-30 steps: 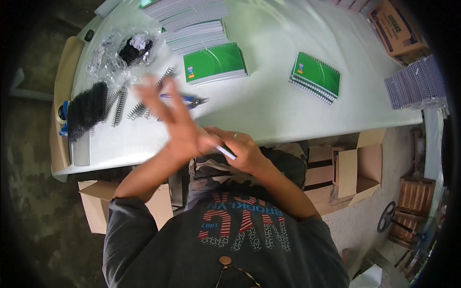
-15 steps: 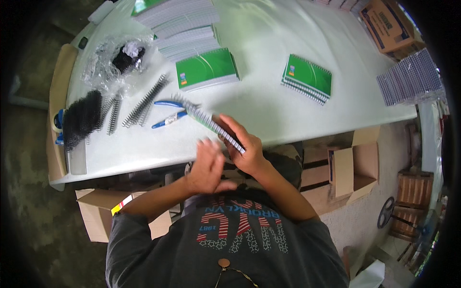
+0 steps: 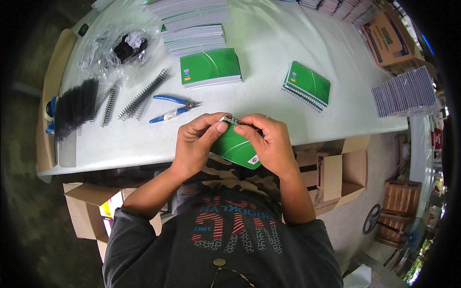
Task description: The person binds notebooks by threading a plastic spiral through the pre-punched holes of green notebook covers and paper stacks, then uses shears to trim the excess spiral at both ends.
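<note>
Both my hands hold one small green-covered notebook (image 3: 236, 147) at the table's near edge, its cover facing up. My left hand (image 3: 196, 144) pinches the left end of the dark spiral binding (image 3: 232, 120) between thumb and fingers. On the other side, my right hand (image 3: 270, 144) grips the same top edge, thumb on the cover. Fingers hide much of the coil. Just beyond my left hand lie blue-handled cutting pliers (image 3: 172, 100), jaws pointing right. Loose black spiral coils (image 3: 144, 95) rest to their left.
Green-covered pads (image 3: 211, 67) stand in front of paper stacks (image 3: 197, 34). Finished spiral notebooks (image 3: 307, 85) are piled at right. More coils (image 3: 77, 110) and a clear plastic bag (image 3: 103, 53) occupy the left. A wrapped bundle (image 3: 404, 93) and a carton (image 3: 386, 38) sit far right; open cartons (image 3: 331, 177) are below.
The notebook has turned from edge-on to cover up and come nearer to me. My left hand, free and blurred before, now grips its binding. The pliers show fully.
</note>
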The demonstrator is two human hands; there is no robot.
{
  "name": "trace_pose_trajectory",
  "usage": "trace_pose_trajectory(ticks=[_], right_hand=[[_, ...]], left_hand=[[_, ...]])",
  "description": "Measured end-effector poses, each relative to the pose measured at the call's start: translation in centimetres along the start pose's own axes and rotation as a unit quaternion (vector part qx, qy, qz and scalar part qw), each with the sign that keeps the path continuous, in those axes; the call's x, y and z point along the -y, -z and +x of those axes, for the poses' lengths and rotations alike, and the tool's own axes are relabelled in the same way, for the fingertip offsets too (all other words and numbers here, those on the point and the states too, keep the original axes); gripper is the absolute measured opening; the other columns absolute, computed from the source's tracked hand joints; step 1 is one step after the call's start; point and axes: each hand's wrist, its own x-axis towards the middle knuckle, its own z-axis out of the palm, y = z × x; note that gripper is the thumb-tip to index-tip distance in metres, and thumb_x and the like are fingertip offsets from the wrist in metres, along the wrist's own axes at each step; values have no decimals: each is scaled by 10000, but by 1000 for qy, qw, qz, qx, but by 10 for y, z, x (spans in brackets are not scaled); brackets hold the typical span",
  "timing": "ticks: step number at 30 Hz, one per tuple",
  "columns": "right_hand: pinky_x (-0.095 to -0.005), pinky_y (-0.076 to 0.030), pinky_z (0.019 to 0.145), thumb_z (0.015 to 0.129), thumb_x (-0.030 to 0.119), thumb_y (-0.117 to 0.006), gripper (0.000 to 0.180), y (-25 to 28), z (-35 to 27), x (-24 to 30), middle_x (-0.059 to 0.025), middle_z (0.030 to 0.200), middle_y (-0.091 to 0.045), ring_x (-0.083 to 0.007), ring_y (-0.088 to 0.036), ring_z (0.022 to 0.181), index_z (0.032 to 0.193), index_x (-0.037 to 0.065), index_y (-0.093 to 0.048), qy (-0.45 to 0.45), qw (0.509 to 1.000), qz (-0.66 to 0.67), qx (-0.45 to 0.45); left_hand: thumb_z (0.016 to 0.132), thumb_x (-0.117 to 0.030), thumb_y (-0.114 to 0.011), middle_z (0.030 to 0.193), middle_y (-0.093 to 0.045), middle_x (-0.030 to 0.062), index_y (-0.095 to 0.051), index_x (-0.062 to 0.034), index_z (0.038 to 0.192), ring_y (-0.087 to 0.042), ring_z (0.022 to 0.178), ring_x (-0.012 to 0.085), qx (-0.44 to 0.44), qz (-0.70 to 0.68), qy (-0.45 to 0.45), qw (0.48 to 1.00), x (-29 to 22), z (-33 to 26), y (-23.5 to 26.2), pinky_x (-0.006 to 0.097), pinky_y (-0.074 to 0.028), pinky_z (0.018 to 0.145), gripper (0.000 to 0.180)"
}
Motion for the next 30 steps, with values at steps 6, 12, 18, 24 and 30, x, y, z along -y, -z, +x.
trace_pose_trajectory(ticks=[6, 12, 18, 24, 30], right_hand=[[-282, -479, 658, 842, 109, -660, 151, -5, -3, 3, -114, 770, -644, -172, -627, 728, 887, -32, -630, -34, 994, 101, -12], [-237, -494, 661, 732, -49, -724, 135, -7, -5, 1, -59, 820, -623, -113, -620, 751, 840, -7, -654, -15, 979, 203, -29], [-248, -481, 614, 720, -31, -734, 160, -7, -13, 13, -61, 787, -605, -126, -601, 686, 856, 4, -658, 36, 996, 85, -13], [-333, -476, 721, 665, 65, -791, 230, -8, -15, 6, -72, 828, -625, -191, -605, 784, 864, 60, -677, 92, 994, -53, -31], [-336, -420, 796, 888, 223, -580, 219, 10, 36, -5, -50, 796, -629, -143, -585, 817, 811, 25, -633, 102, 908, 141, -381]], left_hand=[[888, -153, -624, 997, -661, 14, -658, -38, 1061, -565, 886, 73, 31, -29, 13, 999, 0, 2, 10, 230, -440, 807, 210], [848, -59, -623, 924, -598, 2, -629, -36, 996, -541, 850, 74, 98, -115, 45, 987, -14, 3, 14, 228, -427, 767, 149], [706, 76, -578, 787, -527, 10, -562, -49, 814, -489, 727, 106, 150, -59, 33, 986, -14, 9, 25, 242, -394, 663, 166], [689, 86, -579, 764, -524, 16, -524, -72, 768, -500, 714, 123, 114, -9, 30, 993, -15, 1, 23, 254, -407, 659, 185], [694, 50, -652, 816, -638, 76, -582, -71, 841, -609, 696, 179, 145, 143, -353, 913, -32, 18, 8, 282, -458, 651, 203]])
